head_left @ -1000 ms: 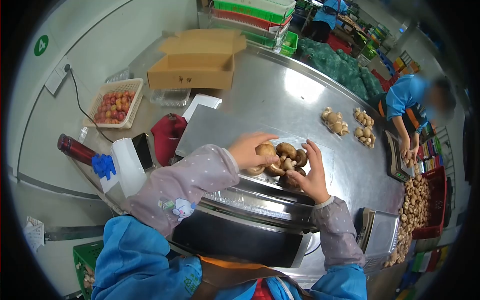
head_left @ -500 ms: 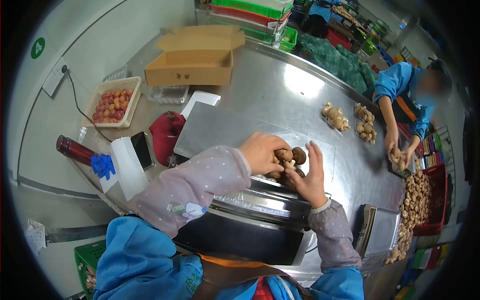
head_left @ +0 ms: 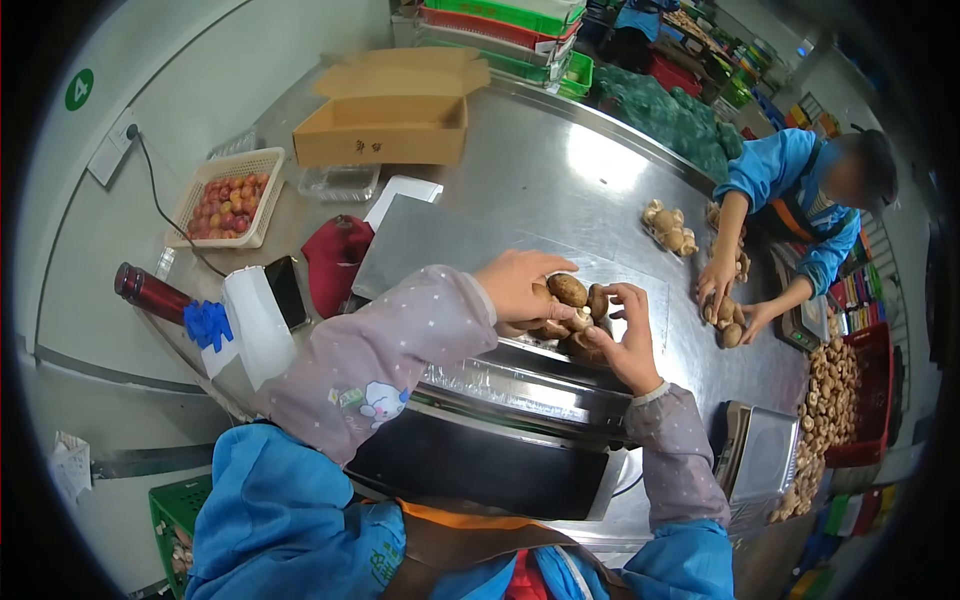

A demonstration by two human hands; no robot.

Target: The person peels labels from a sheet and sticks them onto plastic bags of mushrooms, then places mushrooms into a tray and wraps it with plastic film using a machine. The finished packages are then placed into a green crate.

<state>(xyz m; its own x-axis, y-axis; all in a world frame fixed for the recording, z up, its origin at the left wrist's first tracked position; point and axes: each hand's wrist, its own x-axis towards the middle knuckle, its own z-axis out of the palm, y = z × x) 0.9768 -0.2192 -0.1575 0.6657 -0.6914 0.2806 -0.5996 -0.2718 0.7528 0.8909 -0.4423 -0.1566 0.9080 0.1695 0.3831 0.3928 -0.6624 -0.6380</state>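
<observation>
A small heap of brown mushrooms [head_left: 568, 291] lies between my two hands, on the near side of the steel table [head_left: 520, 150]. My left hand [head_left: 522, 292] curves around the heap's left side, its fingers closed against the mushrooms. On the right, my right hand [head_left: 630, 340] has its fingers bent around the edge of the heap, touching the mushrooms there. Just below the heap runs a metal wrapping machine [head_left: 520, 400] with clear film. What lies under the mushrooms is mostly hidden.
A co-worker [head_left: 800, 200] at the right handles mushrooms [head_left: 731, 325]. Another mushroom pack [head_left: 669, 228] stands nearer. At the left are a fruit basket [head_left: 262, 210], an open cardboard box [head_left: 380, 145], a red cap [head_left: 335, 262] and a red bottle [head_left: 150, 292]. Trays [head_left: 765, 455] lie right.
My right hand's fingers have bent inward onto the heap, and my left hand has shifted slightly. The co-worker has moved a mushroom group from the scale leftward onto the table.
</observation>
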